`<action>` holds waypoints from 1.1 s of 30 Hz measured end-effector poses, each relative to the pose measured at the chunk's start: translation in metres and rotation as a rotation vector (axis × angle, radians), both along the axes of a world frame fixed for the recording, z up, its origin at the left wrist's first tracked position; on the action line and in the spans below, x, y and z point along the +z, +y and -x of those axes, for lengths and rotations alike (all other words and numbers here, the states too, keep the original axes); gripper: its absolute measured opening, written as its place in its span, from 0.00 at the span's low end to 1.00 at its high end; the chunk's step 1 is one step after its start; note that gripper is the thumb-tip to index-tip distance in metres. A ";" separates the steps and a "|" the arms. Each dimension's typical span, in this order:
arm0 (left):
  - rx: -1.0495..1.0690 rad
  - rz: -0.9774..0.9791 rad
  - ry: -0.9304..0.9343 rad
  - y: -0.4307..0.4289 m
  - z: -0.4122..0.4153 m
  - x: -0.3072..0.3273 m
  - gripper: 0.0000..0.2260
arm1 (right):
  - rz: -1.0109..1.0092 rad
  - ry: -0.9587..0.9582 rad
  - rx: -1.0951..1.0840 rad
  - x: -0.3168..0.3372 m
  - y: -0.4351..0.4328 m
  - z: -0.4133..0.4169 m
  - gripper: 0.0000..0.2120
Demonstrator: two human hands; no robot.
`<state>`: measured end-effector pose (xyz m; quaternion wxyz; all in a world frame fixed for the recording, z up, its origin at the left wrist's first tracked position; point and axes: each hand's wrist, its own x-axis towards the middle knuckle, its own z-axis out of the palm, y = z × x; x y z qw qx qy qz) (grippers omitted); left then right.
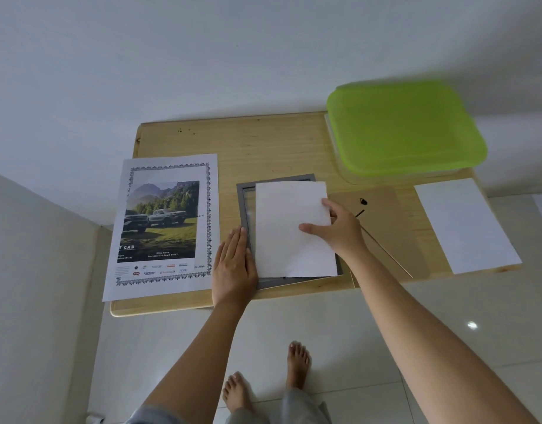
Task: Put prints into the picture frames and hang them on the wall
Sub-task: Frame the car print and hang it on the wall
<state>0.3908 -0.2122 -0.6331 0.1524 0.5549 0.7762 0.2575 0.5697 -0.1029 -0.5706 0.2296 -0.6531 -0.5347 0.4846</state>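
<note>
Head view: at centre, a grey picture frame [246,209] lies face down on a wooden table [279,148]. The right hand [340,229] pinches a white print [289,231], blank side up, between thumb and fingers over the frame. The left hand [234,267] lies flat, fingers pressed together, steadying the frame's left edge. The print sits slightly skewed and could crease or seat crooked if pushed down unaligned.
</note>
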 end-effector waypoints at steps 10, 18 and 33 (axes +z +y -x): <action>-0.076 0.115 0.018 0.003 0.003 0.005 0.23 | -0.068 0.030 -0.158 -0.003 -0.033 -0.021 0.26; -0.039 0.213 0.007 0.007 -0.005 0.015 0.21 | -0.146 -0.022 -0.134 0.011 -0.026 -0.038 0.26; 0.146 0.203 -0.016 0.018 -0.030 0.024 0.22 | -0.170 -0.540 -0.445 0.000 -0.007 -0.198 0.29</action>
